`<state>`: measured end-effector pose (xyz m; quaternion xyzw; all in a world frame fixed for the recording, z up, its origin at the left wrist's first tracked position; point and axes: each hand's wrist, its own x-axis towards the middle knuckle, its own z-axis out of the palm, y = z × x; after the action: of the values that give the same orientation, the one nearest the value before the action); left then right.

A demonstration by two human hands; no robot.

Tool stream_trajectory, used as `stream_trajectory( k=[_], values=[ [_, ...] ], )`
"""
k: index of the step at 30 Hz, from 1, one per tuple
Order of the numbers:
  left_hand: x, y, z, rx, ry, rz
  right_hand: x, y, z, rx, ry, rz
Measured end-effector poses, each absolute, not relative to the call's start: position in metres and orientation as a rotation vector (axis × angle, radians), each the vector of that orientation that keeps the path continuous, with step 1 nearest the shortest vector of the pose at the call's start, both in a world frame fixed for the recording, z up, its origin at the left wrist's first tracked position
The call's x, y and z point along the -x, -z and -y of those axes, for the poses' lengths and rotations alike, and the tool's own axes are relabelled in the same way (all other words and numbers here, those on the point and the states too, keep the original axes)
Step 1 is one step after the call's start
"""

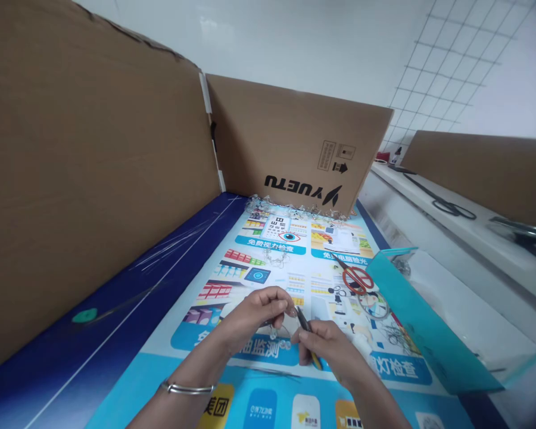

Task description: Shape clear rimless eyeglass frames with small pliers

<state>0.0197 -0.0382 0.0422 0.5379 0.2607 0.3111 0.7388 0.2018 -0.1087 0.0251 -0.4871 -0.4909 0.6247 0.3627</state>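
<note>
My left hand (263, 310) is closed in a pinch near the middle of the table, with a strand of clear beads (274, 333) dangling below its fingertips. Wrapped in my right hand (324, 345) is a pair of pliers (302, 320) with dark jaws and a yellow handle end. The jaws point up and meet the left fingertips; the small part between them is too fine to make out. Thin dark wires (272, 372) lie on the printed sheet just in front of my hands.
Orange-handled scissors (358, 280) and a wire coil (373, 305) lie to the right, beside a teal-edged box (429, 322). Clear beaded pieces (299, 211) line the foot of the cardboard wall (290, 131). Another cardboard panel (93, 149) stands left, near a green-handled tool (84, 316).
</note>
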Motion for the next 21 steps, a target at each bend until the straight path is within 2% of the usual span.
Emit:
stream_trajectory(
  k=[10,21],
  values=[
    [-0.021,-0.045,0.042,-1.227,-0.734,-0.587,-0.206,-0.035,0.111,1.360,-1.419,1.288],
    [-0.027,-0.042,0.044,-1.243,-0.767,-0.658,-0.212,-0.022,0.109,1.145,-1.838,1.099]
  ],
)
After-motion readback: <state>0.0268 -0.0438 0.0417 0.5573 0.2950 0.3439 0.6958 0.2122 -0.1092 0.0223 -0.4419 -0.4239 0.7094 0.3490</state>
